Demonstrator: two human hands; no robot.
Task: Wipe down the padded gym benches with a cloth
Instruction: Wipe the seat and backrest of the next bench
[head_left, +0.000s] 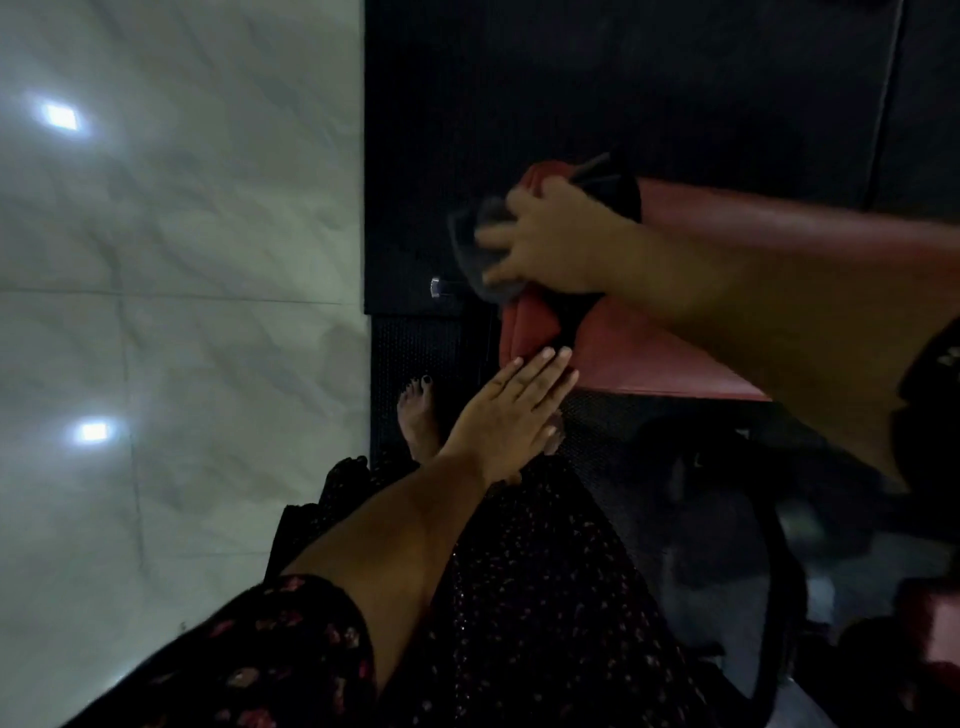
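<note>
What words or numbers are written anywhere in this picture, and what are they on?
Nothing here can be read as a word or number.
White marks on the black fabric at the right edge: too blurred to read.
Red padded bench: no writing shows.
Dark grey cloth: no writing shows.

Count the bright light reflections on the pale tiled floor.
2. One light reflection lies upper left on the tiled floor; the other lies lower left. None looks hidden.
</note>
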